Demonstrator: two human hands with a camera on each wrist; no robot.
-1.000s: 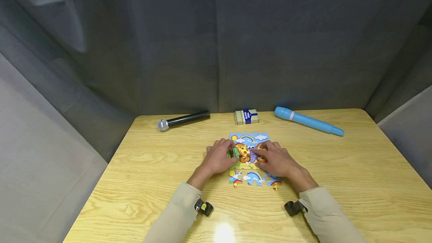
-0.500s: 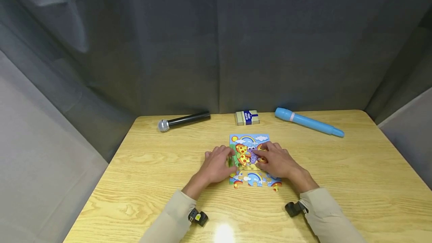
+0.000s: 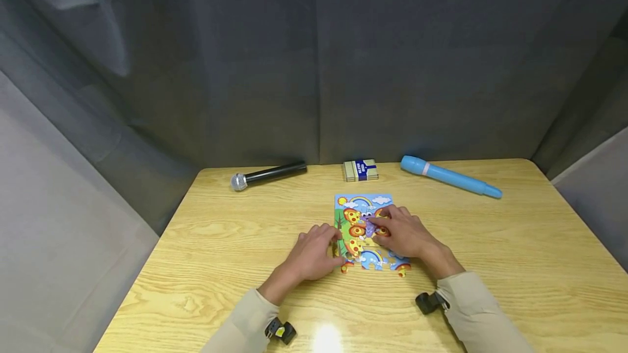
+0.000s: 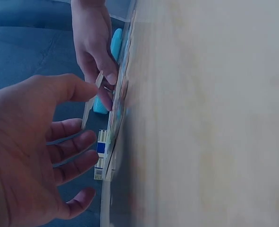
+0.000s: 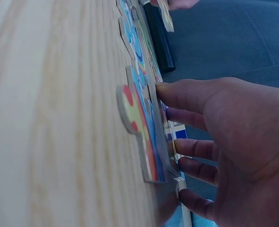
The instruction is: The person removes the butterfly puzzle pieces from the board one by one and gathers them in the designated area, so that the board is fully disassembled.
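My left hand (image 3: 313,255) pinches a green and yellow puzzle piece (image 3: 350,247) between thumb and fingers. In the left wrist view this piece (image 4: 89,107) appears as a thin edge, raised and tilted. Close by lies a rectangular butterfly jigsaw puzzle (image 3: 363,199) with a sun, a rainbow and clouds. On its right side rests my right hand (image 3: 408,237), thumb and fingertips touching the puzzle's surface and covering part of the butterfly. Along the puzzle's near edge lie several blue rainbow pieces (image 3: 371,260); the leftmost is partly hidden by the held piece and left hand.
At the back of the wooden table (image 3: 235,266) lie a black microphone (image 3: 275,173), a blue and cream box (image 3: 360,170) and a long light-blue tube-shaped object (image 3: 451,177). A dark curtain (image 3: 255,70) hangs behind the table.
My left hand has drawn back toward me and slightly left, taking the green and yellow puzzle piece off the butterfly picture to its near edge. The right hand has stayed in place.
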